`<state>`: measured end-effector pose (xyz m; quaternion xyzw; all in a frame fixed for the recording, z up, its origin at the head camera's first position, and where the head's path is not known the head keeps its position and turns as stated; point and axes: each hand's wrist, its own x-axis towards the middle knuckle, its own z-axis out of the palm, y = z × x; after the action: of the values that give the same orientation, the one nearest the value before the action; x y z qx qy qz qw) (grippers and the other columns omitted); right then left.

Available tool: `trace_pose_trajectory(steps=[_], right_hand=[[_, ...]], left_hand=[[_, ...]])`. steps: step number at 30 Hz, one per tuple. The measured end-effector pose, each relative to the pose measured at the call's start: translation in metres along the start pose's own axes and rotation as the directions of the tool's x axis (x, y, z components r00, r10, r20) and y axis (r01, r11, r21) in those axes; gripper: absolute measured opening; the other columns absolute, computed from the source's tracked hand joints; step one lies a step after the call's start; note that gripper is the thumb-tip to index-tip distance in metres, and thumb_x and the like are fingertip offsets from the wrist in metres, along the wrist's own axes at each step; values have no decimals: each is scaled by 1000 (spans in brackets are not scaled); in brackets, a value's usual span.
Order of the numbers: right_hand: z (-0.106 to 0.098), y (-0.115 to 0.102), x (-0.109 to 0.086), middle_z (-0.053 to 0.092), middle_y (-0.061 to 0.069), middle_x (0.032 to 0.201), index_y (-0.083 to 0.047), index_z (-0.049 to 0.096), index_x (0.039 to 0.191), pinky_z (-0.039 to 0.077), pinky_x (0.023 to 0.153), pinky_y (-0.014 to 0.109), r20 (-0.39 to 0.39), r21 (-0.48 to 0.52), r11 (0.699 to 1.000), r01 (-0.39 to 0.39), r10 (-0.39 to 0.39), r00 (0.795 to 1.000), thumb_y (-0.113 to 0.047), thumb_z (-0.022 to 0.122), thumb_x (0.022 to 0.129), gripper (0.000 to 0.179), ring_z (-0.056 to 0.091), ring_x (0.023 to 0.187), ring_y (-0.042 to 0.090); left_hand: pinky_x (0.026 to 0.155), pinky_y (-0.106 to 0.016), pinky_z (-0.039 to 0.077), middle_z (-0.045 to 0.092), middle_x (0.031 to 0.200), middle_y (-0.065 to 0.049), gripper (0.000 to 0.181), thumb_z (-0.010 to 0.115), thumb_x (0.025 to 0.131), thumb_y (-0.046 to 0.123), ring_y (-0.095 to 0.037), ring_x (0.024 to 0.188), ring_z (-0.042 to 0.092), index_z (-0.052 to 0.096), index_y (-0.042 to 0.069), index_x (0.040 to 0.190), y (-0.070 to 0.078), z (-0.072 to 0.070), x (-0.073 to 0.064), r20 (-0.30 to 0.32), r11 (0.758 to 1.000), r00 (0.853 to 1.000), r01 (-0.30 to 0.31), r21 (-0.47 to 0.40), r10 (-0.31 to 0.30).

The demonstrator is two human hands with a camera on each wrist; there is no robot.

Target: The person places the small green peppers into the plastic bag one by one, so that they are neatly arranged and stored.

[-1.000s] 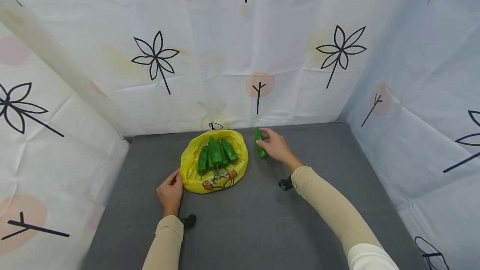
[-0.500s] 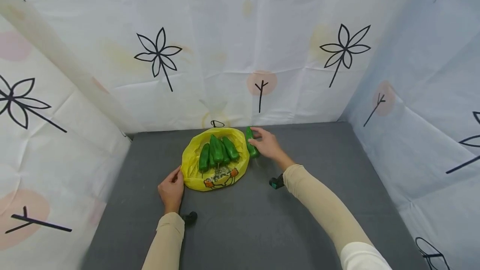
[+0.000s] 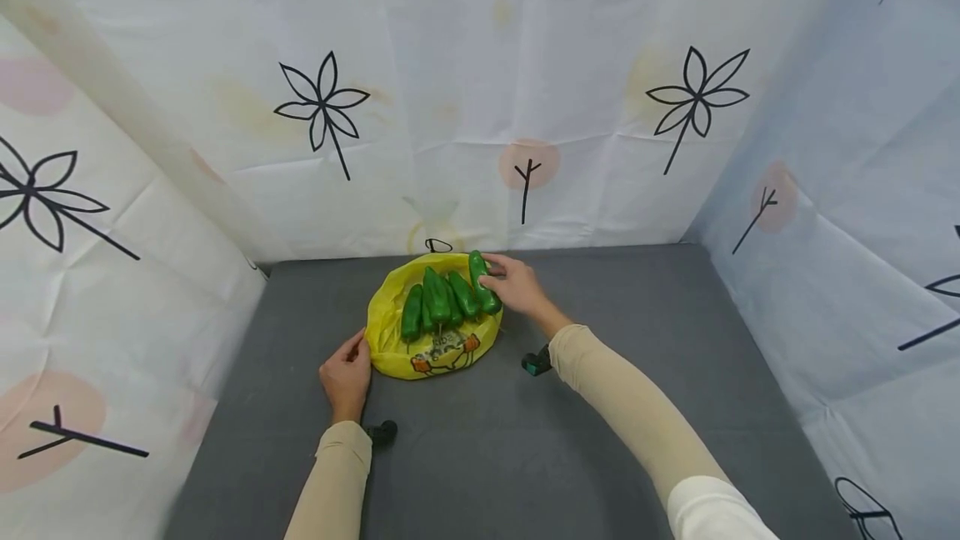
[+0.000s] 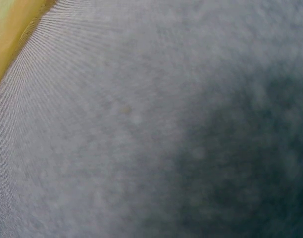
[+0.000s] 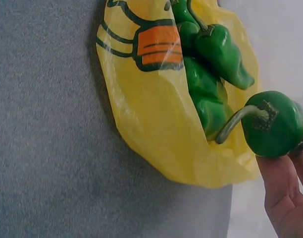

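A yellow plastic bag (image 3: 390, 361) with a printed orange and black drawing lies open on the grey table, its edge rolled into a round rim. Several green peppers (image 3: 437, 294) rest in it side by side. My right hand (image 3: 519, 286) grips another green pepper (image 3: 480, 280) over the bag's right rim, thumb and fingers on its sides. Its curved stem points toward the bag in the right wrist view, where the fingers (image 5: 280, 183) show below it. My left hand (image 3: 347, 377) pinches the bag's left edge. The left wrist view catches only a yellow corner of the bag (image 4: 10, 29).
The grey table (image 3: 465, 457) ends at the back against a white cloth wall (image 3: 450, 107) with printed flowers, close behind the bag. Similar cloth walls stand left (image 3: 150, 315) and right (image 3: 825, 273). A dark wrist camera (image 3: 384, 433) sits by the left cuff, another (image 3: 536, 361) by the right.
My right hand has carried the pepper leftward, from the table beside the bag to over its right rim. My left hand has kept its pinch on the bag's edge.
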<state>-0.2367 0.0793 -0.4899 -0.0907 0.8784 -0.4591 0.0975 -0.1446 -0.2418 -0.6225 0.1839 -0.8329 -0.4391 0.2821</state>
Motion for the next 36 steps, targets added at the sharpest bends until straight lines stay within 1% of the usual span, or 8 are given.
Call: trace_pose_trajectory(steps=[3, 6, 8, 13, 17, 24, 30, 36], right_hand=[[3, -3, 3, 63, 13, 143, -27, 49, 153, 50, 69, 34, 23, -4, 1000, 17, -17, 1000, -33, 62, 102, 53, 72, 112, 30], [7, -5, 6, 66, 13, 140, -27, 52, 151, 42, 62, 31, 38, -16, 999, 28, -27, 999, -33, 62, 102, 50, 75, 96, 30], [10, -6, 9, 68, 12, 137, -26, 55, 149, 46, 65, 30, 41, -24, 999, 27, -26, 999, -34, 63, 102, 48, 75, 96, 28], [19, -8, 16, 70, 10, 134, -23, 60, 144, 56, 85, 37, 60, -27, 1000, 16, -14, 998, -34, 63, 101, 45, 70, 116, 24], [27, -11, 21, 71, 10, 132, -21, 62, 141, 57, 93, 43, 57, -18, 1000, 9, -8, 998, -32, 63, 101, 42, 69, 118, 26], [37, -11, 25, 72, 11, 130, -17, 64, 139, 56, 94, 45, 31, -7, 999, -37, 37, 999, -29, 64, 101, 40, 69, 116, 28], [44, -10, 27, 71, 13, 131, -13, 64, 139, 55, 96, 45, 22, 6, 998, -64, 63, 998, -27, 62, 102, 39, 68, 117, 30], [47, -9, 30, 71, 15, 130, -11, 65, 137, 55, 96, 46, -5, 29, 996, -88, 88, 996, -24, 63, 102, 37, 67, 117, 32]], left_hand=[[65, -2, 36, 81, 91, -8, 21, 68, 95, 23, 22, 66, 49, 82, 21, 110, -1, 0, 1, -4, 1000, 1000, -2, 4, 2], [65, -2, 36, 81, 91, -8, 21, 68, 95, 23, 22, 67, 49, 82, 21, 110, -2, 0, 2, -11, 1000, 1000, -6, 7, 6], [65, -2, 36, 81, 90, -7, 21, 69, 95, 24, 21, 67, 50, 82, 21, 110, -2, -1, 2, -11, 1000, 1000, -6, 5, 6], [65, -2, 37, 81, 90, -8, 20, 69, 95, 24, 17, 67, 51, 83, 22, 110, -4, -2, 3, -17, 1000, 1000, -9, -1, 9], [65, -3, 37, 81, 90, -7, 21, 68, 95, 25, 18, 67, 51, 82, 23, 111, -6, -2, 5, -24, 1000, 1000, -10, 7, 10], [65, -2, 37, 81, 92, -8, 21, 69, 95, 23, 17, 68, 51, 82, 19, 111, -1, -4, 4, -9, 1000, 1000, -4, -8, 4], [65, -1, 36, 81, 92, -8, 21, 69, 94, 23, 16, 68, 52, 82, 19, 110, -2, -2, 3, -20, 1000, 1000, -5, -4, 4], [63, -2, 37, 81, 90, -7, 20, 69, 94, 22, 8, 67, 56, 83, 19, 109, -5, 1, 3, -14, 1000, 1000, -24, -13, 24]])
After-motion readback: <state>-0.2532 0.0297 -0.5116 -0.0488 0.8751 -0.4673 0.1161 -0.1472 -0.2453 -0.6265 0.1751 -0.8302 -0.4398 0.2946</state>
